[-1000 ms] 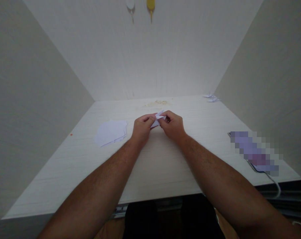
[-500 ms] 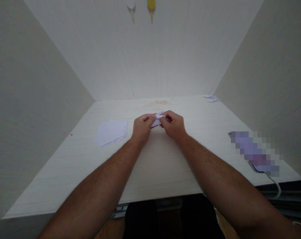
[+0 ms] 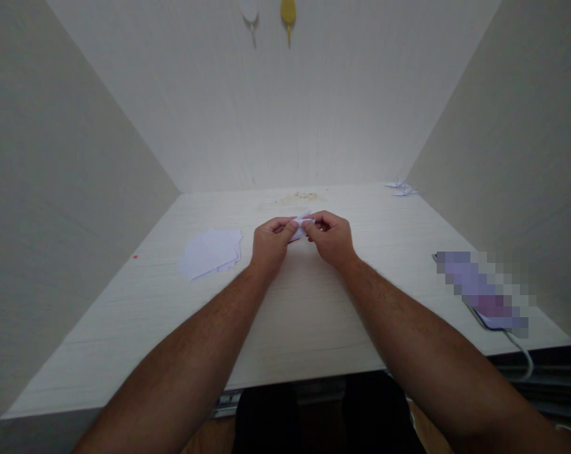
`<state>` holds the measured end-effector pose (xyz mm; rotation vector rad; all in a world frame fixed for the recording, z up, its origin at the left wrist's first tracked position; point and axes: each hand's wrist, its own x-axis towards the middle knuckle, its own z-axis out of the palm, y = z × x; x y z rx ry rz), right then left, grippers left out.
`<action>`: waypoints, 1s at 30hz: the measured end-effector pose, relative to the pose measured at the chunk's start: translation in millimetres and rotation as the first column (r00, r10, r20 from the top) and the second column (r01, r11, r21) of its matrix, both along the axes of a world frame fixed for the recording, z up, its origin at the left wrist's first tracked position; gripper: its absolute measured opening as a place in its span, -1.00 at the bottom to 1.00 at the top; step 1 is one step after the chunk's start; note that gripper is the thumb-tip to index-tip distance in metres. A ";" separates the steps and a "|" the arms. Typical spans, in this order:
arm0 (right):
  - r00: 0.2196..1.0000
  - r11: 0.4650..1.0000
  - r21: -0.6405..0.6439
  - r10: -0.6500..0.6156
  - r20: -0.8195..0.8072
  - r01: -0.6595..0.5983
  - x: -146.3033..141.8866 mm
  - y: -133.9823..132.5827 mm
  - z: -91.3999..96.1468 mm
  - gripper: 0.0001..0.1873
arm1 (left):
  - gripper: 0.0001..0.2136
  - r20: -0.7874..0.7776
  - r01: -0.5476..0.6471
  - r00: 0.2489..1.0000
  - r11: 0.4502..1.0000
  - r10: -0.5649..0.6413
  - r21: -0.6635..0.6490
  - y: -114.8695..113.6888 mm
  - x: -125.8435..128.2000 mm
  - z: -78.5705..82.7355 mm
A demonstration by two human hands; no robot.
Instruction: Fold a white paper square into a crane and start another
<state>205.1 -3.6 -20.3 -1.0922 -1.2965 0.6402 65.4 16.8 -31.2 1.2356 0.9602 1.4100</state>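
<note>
Both hands meet over the middle of the table around a small piece of folded white paper (image 3: 299,232). My left hand (image 3: 272,241) grips its left side, thumb on top. My right hand (image 3: 331,238) pinches the right side, and the two thumb tips lie close together on the paper. A narrow flap of it sticks up between the hands, while the fingers underneath hide the rest. Left of my left hand lies a loose stack of white paper sheets (image 3: 210,252).
Several small folded white papers (image 3: 401,188) sit at the table's back right corner. A blurred-out phone-like device (image 3: 481,296) with a white cable (image 3: 522,353) lies at the right. Walls enclose the white table (image 3: 304,328); a yellow hook (image 3: 288,12) hangs on the back one.
My right thumb has shifted slightly left along the paper, nearer my left thumb, and presses the fold. The paper stays in both hands.
</note>
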 end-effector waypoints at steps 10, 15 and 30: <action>0.995 0.999 -0.029 0.042 -0.090 -0.045 -0.2 -0.2 1.4 -0.81 | -0.72 0.020 -0.005 1.000 1.000 0.005 0.001 3.6 -0.6 -3.7; 0.994 0.997 -0.043 0.055 -0.096 -0.059 1.1 1.2 0.8 -0.80 | -0.72 -0.022 -0.016 1.000 1.000 0.016 0.001 2.7 -1.0 -1.5; 0.985 0.985 -0.063 0.158 -0.068 -0.163 3.8 6.5 -4.8 -0.80 | -0.76 0.240 0.089 0.970 0.981 -0.046 -0.170 -0.9 1.0 5.3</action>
